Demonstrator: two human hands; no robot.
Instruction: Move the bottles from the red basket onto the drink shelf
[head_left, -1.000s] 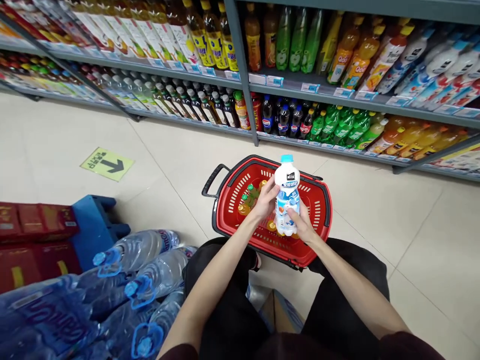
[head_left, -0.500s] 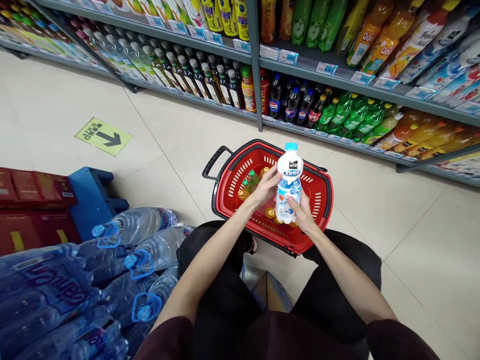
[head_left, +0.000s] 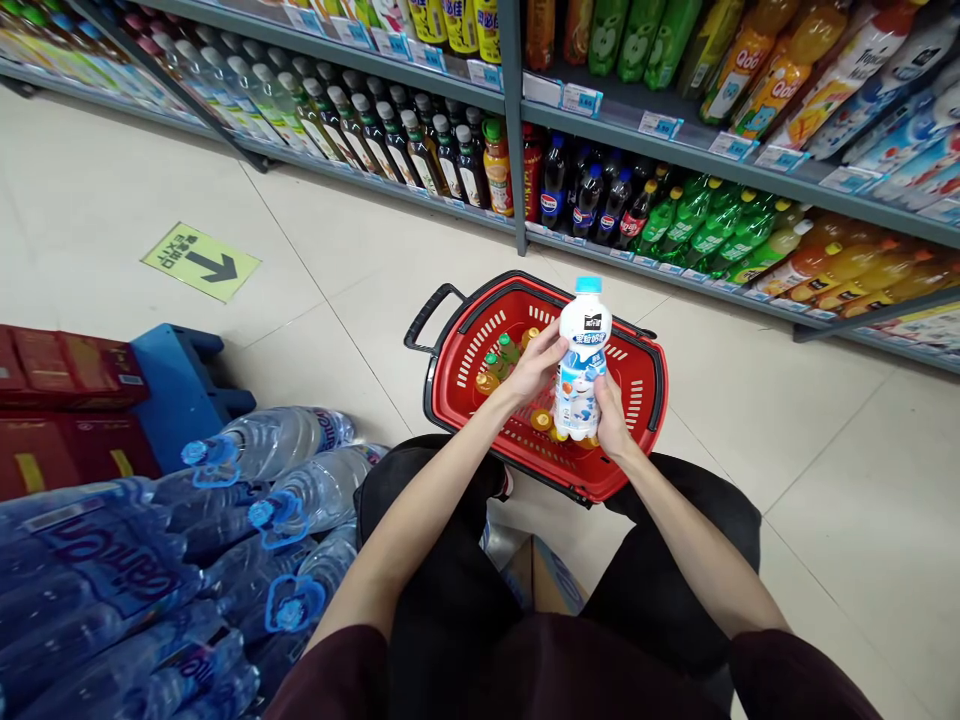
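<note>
The left hand (head_left: 536,368) and the right hand (head_left: 613,415) hold one white bottle (head_left: 582,365) between them, over a red basket (head_left: 643,428) that stands on the tiled floor (head_left: 349,235) just in front of the person's knees. The left hand's fingers curl against the bottle's left side near its middle; the right hand grips the lower right side, its thumb laid on the front of the label. The bottle's blue cap (head_left: 589,286) points away from the person, and the blue-and-white label faces up toward the camera. Inside the basket, green-capped bottles (head_left: 508,349) and orange-capped bottles (head_left: 487,382) lie partly hidden by the hands and the white bottle. The basket's black handle (head_left: 417,318) juts out on the left. Beyond it, a grey shelf (head_left: 513,130) carries rows of drinks, dark and green bottles among them. To the left, a yellow-green sign (head_left: 201,262) with an arrow is on the floor, and nearer the person large water bottles (head_left: 277,443) lie beside a blue stand (head_left: 180,385) and stacked red boxes (head_left: 71,368).
</note>
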